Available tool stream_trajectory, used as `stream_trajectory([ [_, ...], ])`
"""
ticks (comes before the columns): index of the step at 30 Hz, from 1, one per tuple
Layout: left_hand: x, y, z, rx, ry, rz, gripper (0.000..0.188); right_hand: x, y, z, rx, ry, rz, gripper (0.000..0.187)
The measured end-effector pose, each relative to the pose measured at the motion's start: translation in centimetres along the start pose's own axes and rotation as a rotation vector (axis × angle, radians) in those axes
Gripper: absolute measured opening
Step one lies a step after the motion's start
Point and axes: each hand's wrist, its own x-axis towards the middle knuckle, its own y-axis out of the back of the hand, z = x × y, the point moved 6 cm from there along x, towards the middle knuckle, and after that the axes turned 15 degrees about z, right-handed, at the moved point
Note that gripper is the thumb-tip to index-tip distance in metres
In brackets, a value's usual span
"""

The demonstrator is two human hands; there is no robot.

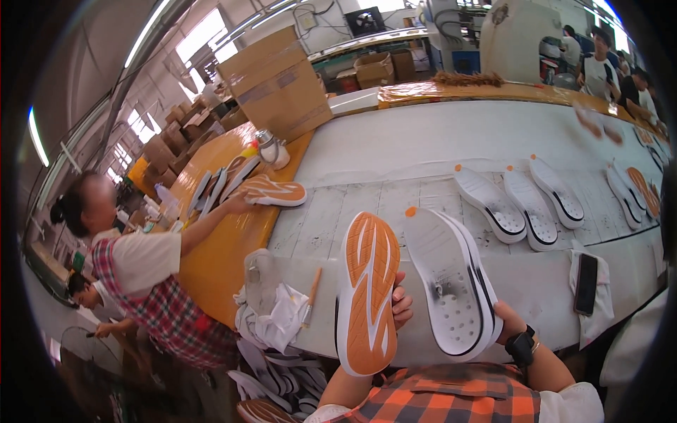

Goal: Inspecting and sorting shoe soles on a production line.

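Upright in my left hand (401,304) is a shoe sole (367,282), its orange-and-white tread facing me; my fingers curl round its right edge. My right hand (509,321), with a black watch on the wrist, is closed on the lower right edge of a white shoe sole (446,282). That one shows its inner side, with small holes in the heel and an orange dot at the toe. A second white edge behind it looks like another sole in the same grip. The two hands hold their soles side by side, slightly apart, above the table's near edge.
White soles (530,206) lie farther right on the pale work surface (395,151). A phone (585,284) rests on cloth at right; a brush (312,296) and white rags (278,317) lie left. A co-worker (134,261) at left reaches toward another orange sole (275,190). More soles are piled below (275,374).
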Motion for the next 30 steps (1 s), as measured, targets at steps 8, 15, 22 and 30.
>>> stream_trajectory([
  [8, -0.3, 4.3, 0.4, 0.3, 0.003, 0.525, 0.034, 0.4, 1.0, -5.6, -0.968, 0.752, 0.406, 0.031],
  [15, 4.1, -0.7, -3.2, 0.918, -0.337, 0.457, 0.06, -1.4, -5.5, -7.0, -0.685, 0.581, 0.04, 0.083],
  [22, 3.5, -0.6, -2.1, 0.721, -0.365, 0.369, 0.065, 0.9, -6.5, -9.5, -0.415, 0.538, 0.129, 0.064],
  [30, -0.3, 7.4, 0.0, 0.723, -0.539, 0.921, 0.039, 1.5, -16.3, -5.9, -0.32, 0.557, 0.024, 0.061],
])
